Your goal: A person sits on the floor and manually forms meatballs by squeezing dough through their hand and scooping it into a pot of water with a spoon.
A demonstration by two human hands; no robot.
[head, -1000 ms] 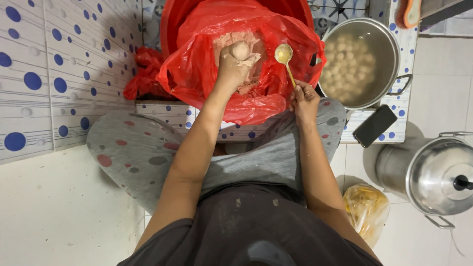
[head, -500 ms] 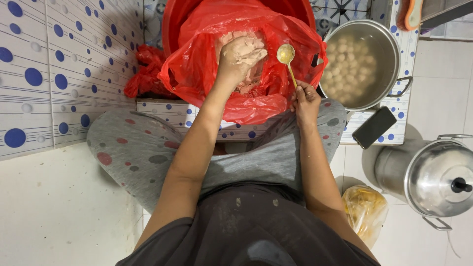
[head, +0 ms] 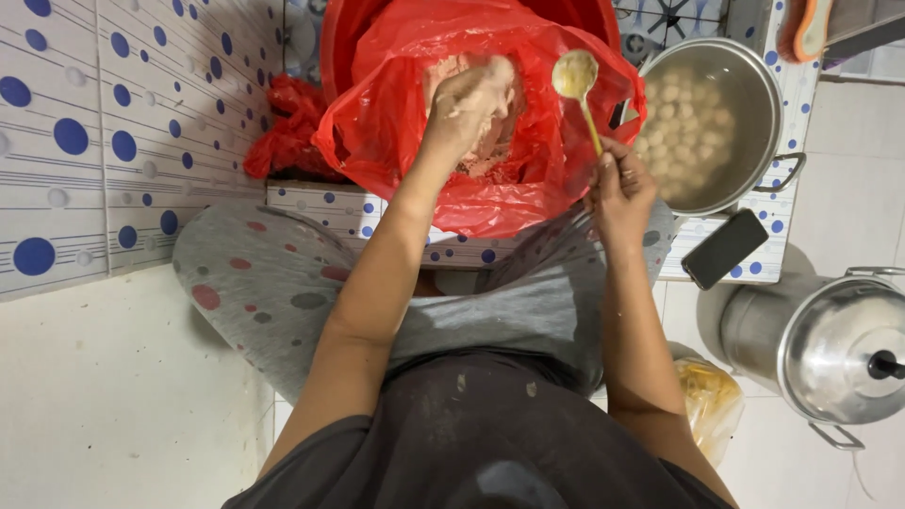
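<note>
The person sits cross-legged on the floor in spotted grey trousers (head: 283, 292), arms reaching forward. Beside the right elbow stands a steel pot with its lid on (head: 839, 349), and a yellowish plastic bag (head: 707, 401) lies just next to it. A dark phone (head: 724, 248) rests on the edge of the low tiled surface (head: 311, 200).

The right hand (head: 619, 188) is closed around the handle of a spoon (head: 586, 99), fingers wrapped tight, the pale bowl raised just above the red plastic bag (head: 556, 170). That bag lines a red tub (head: 339, 47) and holds a pinkish-beige paste (head: 471, 151). The left hand (head: 467, 104) is down in the paste, fingers curled and smeared with it, seemingly squeezing a lump; how tightly they close I cannot tell.

To the right of the tub, on the same surface, an open metal pot (head: 754, 85) holds cloudy water with many pale round balls (head: 683, 113) floating in it. A crumpled red bag (head: 283, 132) lies left of the tub, against the dotted wall tiles (head: 104, 141).
</note>
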